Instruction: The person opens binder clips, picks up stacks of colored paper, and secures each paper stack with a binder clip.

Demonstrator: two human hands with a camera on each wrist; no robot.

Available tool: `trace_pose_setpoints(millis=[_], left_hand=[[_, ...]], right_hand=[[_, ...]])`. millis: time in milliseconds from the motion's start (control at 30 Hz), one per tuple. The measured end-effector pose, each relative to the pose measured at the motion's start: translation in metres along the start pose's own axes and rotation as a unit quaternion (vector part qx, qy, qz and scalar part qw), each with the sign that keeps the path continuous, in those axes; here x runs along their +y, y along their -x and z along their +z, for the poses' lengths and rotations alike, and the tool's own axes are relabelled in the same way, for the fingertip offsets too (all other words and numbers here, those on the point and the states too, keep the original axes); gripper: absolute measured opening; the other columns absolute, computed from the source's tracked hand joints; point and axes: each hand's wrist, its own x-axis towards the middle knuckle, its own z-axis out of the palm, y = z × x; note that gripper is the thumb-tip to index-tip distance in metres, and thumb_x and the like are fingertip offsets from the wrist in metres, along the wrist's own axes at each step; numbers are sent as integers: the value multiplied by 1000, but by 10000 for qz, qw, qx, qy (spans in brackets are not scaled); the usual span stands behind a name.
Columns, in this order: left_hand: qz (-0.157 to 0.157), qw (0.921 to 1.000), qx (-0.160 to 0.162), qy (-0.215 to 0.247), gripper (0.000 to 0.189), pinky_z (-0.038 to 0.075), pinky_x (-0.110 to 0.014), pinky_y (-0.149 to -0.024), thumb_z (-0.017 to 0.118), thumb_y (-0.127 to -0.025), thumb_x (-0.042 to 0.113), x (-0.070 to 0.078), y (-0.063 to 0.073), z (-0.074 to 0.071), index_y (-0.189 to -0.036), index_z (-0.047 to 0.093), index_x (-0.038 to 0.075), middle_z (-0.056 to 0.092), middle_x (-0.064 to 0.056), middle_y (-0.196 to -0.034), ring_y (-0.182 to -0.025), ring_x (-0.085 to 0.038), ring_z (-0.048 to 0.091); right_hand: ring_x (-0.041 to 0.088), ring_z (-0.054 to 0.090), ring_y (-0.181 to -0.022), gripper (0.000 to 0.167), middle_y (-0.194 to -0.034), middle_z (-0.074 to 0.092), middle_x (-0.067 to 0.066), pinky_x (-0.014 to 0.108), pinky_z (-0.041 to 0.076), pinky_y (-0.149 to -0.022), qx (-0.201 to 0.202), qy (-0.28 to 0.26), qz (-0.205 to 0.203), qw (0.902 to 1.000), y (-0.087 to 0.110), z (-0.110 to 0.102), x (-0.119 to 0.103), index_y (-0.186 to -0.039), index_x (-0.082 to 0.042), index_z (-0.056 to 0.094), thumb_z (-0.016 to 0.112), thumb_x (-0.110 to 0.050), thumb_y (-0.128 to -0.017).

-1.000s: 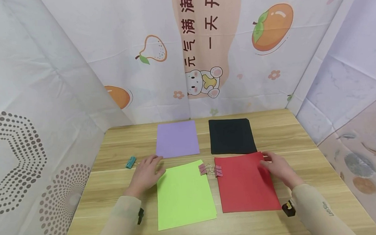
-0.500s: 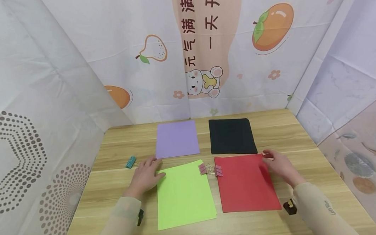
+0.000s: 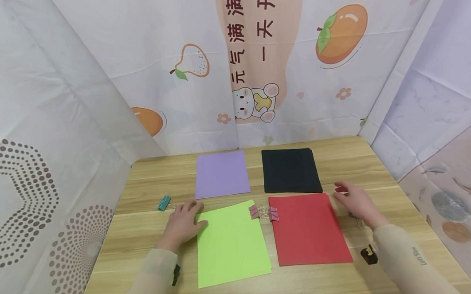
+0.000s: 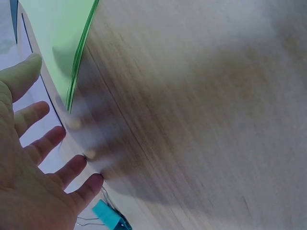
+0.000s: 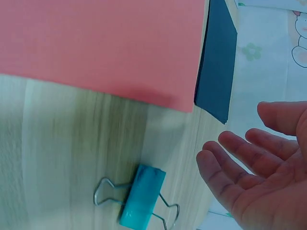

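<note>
My left hand point(image 3: 182, 225) stays by the left edge of a lime green paper stack point(image 3: 232, 249), fingers relaxed and holding nothing. Just beyond its fingertips is a teal binder clip point(image 4: 108, 214), also visible in the head view. My right hand point(image 3: 356, 203) hovers off the far right corner of a red paper stack point(image 3: 309, 232), fingers loosely bent around nothing. A second teal binder clip point(image 5: 142, 197) lies on the table below it, mostly hidden by that hand in the head view. Pink binder clips grip the facing edges: one point(image 3: 254, 211) on the green stack, another point(image 3: 273, 214) on the red.
Behind the green stack lies a purple paper stack point(image 3: 222, 174), and behind the red one a black paper stack point(image 3: 291, 170). Printed cloth point(image 3: 202, 122) hangs along the table's back edge and both sides. Wooden tabletop point(image 3: 117, 259) shows around the papers.
My right hand has let go of the red stack's far right corner and drawn away to the right, uncovering part of the teal clip's wire. My left hand has barely shifted.
</note>
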Motion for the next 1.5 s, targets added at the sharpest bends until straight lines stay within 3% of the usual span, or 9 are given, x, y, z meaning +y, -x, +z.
trace_pose_setpoints(millis=[700, 1500], left_hand=[[-7, 10000, -52, -63, 63, 28, -72, -111, 71, -96, 40, -1, 2, 3, -149, 51, 13, 41, -16, -155, -142, -49, 33], [69, 9998, 70, -154, 66, 29, -71, -111, 74, -93, 41, -1, 4, 5, -148, 52, 12, 42, -16, -155, -143, -48, 32]], right_hand=[[55, 53, -123, 55, -137, 53, 37, 62, 50, -95, -346, 74, 233, 9991, -2, -14, 13, -145, 13, 41, 54, -23, -105], [55, 53, -123, 56, -135, 54, 37, 63, 49, -97, -414, 151, 146, 9989, -13, -14, 13, -145, 13, 42, 56, -23, -104]])
